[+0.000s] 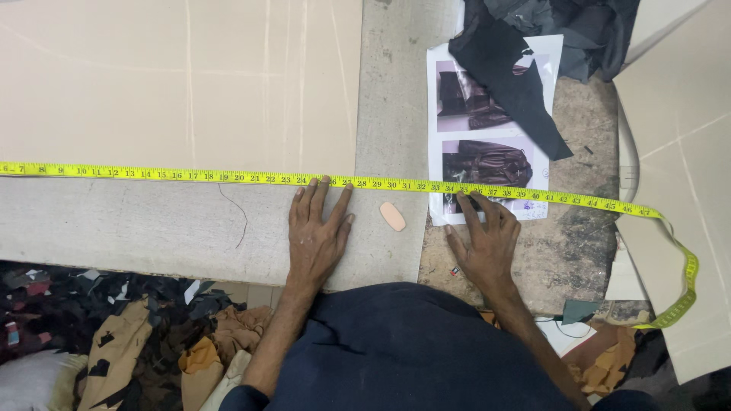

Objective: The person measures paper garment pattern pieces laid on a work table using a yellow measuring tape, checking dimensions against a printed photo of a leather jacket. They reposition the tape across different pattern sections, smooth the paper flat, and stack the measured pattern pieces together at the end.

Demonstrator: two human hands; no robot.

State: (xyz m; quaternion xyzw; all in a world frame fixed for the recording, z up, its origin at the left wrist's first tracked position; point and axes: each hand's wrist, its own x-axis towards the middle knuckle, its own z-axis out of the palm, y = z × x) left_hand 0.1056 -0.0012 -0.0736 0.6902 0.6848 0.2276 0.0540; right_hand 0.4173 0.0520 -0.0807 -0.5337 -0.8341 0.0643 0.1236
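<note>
Head view, tape measure: we see a yellow tape measure (190, 175) stretched flat from the left edge across the table to the right, where its loose end curls down past the table's corner.
Head view, left hand: our left hand (318, 232) lies palm down on the grey board (137, 224), fingers straight and slightly spread, their tips touching the tape's lower edge and pressing it down.
Head view, right hand: our right hand (487, 243) rests palm down further right, fingers spread; the fingertips meet the tape where it crosses the printed sheet (487, 99).
Head view, chalk: a small pinkish piece of chalk (393, 216) lies on the grey board between the two hands, just below the tape, touching neither.
Head view, sheet: the printed sheet shows two photos of dark jackets, and a scrap of black leather (518, 84) lies over its upper part.
Head view, beige panel: a large beige panel (152, 76) covers the table above the tape.
Head view, floor: leather scraps (114, 335) in black and tan lie heaped lower left.
</note>
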